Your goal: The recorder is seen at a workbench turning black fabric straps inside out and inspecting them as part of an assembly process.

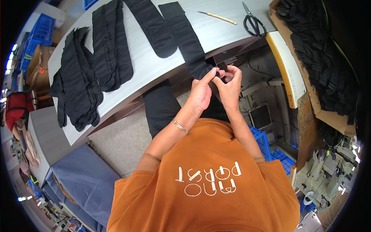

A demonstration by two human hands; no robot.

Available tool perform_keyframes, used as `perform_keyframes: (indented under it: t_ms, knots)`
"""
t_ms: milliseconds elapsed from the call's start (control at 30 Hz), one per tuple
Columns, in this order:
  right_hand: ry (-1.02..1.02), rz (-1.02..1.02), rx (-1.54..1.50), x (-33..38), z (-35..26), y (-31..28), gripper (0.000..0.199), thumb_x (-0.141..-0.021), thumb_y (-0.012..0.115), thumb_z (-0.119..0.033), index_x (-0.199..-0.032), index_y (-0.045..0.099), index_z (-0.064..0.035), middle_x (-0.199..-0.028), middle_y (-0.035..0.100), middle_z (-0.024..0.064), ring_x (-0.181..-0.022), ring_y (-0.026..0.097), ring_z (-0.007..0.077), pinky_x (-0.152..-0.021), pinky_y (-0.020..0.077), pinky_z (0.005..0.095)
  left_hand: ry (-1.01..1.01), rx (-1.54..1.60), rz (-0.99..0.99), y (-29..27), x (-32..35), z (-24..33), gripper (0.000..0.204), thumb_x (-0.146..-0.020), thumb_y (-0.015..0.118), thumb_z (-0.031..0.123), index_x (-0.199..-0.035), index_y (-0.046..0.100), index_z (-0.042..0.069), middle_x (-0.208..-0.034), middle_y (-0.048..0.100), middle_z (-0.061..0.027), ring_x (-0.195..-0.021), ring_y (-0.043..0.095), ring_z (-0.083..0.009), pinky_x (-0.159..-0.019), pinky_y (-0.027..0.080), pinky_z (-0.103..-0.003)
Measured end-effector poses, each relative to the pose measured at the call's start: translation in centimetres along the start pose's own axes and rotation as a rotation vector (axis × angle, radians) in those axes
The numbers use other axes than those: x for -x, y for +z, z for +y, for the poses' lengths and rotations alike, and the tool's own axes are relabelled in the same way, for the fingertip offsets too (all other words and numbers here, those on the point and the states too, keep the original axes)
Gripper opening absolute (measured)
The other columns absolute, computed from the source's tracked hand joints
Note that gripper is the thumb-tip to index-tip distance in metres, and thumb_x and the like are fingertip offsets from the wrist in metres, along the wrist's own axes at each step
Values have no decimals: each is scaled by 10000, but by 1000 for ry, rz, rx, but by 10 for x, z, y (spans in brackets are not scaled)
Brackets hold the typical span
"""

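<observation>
Black cloth is pinched between the fingers (213,73) of both hands, just past the near edge of the worktop (228,29). The left hand (201,92) has its thumb and forefinger closed on the end of a long black strip (185,38), and the right hand (230,83) closes its fingertips on the same end from the other side, so the two grips meet and the small end is held taut where the eyes can look straight down on it. What exactly the fingertips do to the end is too small to tell.

From the hands the strip runs up and away across the worktop, lying flat, its weight borne by the surface rather than by the hands. Just beside it lies a second strip (152,29), and further left two heaps (79,77) of like black pieces, apart from the one in hand. Scissors (254,21) and a slim yellow-handled tool (218,16) lie on the far right part, within reach of the right arm. A carton (320,58) of black pieces stands to the right.
</observation>
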State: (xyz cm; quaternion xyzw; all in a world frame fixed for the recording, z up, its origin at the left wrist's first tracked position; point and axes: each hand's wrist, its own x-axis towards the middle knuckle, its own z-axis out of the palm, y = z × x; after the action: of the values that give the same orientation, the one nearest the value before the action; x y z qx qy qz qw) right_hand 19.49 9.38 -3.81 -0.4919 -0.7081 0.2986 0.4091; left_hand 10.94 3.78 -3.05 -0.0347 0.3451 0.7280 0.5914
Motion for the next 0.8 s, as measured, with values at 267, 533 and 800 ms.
perform_keyframes:
  t_ms: [267, 533, 800]
  knots:
    - [28, -82, -47, -4, -1, 10, 354, -793, 650, 10, -1133, 553, -9, -1107, 544, 120, -810, 609, 161, -754, 505, 318, -133, -44, -89, 0, -5, -3, 219, -877, 687, 217, -875, 689, -2, -970, 689, -67, -990, 612, -158, -945, 449, -305]
    - [96, -166, -173, -18, -10, 6, 409, -784, 746, -49, -1142, 556, 3, -1154, 516, 133, -840, 613, 169, -748, 509, 292, -54, 36, -139, 13, -15, 17, 367, -946, 669, 341, -1088, 637, 4, -1024, 683, -97, -972, 624, -173, -928, 471, -318]
    - [35, -152, -173, -25, -11, 22, 414, -761, 672, 43, -1153, 547, -1, -1146, 539, 144, -868, 632, 209, -782, 526, 305, -21, -72, -60, 6, -24, 12, 347, -967, 637, 314, -917, 688, -25, -931, 697, -75, -828, 644, -139, -769, 518, -283]
